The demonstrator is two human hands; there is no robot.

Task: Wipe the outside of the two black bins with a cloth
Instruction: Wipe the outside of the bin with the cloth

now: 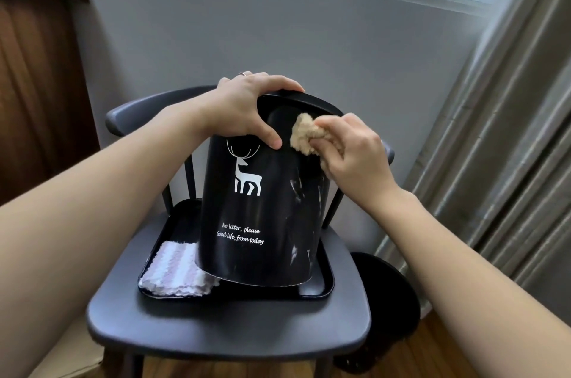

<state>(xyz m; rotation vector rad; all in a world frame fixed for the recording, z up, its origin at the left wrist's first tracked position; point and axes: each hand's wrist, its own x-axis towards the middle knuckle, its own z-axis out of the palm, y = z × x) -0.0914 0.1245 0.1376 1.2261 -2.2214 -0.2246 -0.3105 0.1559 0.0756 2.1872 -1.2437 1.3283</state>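
Note:
A black bin (272, 210) with a white deer and white lettering stands tilted on a black tray (321, 288) on a dark chair. My left hand (247, 105) grips its top rim, thumb pressed on the outer wall. My right hand (352, 152) holds a bunched beige cloth (304, 135) against the bin's upper right side. A second black bin (389, 309) stands on the floor to the right of the chair, partly hidden by the seat.
A folded pink-and-white striped cloth (173, 272) lies in the tray's left corner, touching the bin's base. The chair seat (222, 331) juts toward me. Grey curtains (509, 146) hang at right, a wooden door (34, 99) at left, a grey wall behind.

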